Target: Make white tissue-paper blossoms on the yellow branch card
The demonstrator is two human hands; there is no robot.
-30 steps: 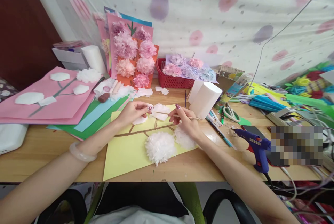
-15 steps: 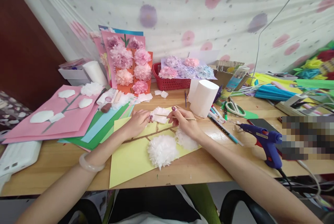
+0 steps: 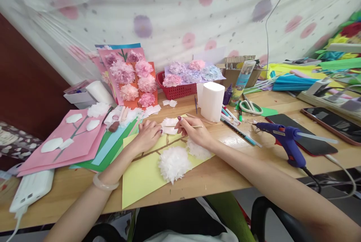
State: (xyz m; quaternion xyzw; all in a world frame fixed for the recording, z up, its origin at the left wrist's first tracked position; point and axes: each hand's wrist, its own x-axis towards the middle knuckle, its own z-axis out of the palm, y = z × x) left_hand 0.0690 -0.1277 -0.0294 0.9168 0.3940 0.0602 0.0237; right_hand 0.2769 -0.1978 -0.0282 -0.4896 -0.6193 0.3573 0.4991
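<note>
A sheet of yellow paper (image 3: 138, 185) lies before me, with a brown branch (image 3: 153, 149) on it. Two fluffy white paper flowers, a large one (image 3: 174, 164) and a smaller one (image 3: 199, 148), sit along the branch. My right hand (image 3: 194, 132) is closed in a pinch round a thin wooden stick (image 3: 197, 126). The stick's far end lies over a white tissue piece (image 3: 169, 124) at the sheet's upper edge. My left hand (image 3: 148, 135) rests palm down at the sheet's upper left, fingers loosely bent, fingertips beside that tissue piece.
At right lie a blue glue gun (image 3: 284, 136), phones (image 3: 335, 121), scissors (image 3: 251, 106) and markers (image 3: 237, 131). A white paper roll (image 3: 213, 101) stands behind my right hand. Further back are a red basket (image 3: 177, 92) and flower cards (image 3: 153, 97). Pink sheets (image 3: 87, 142) lie left.
My view has shifted, so most things sit a little differently in it. The left fingers lie flatter beside the tissue piece. My right hand still holds the stick over it.
</note>
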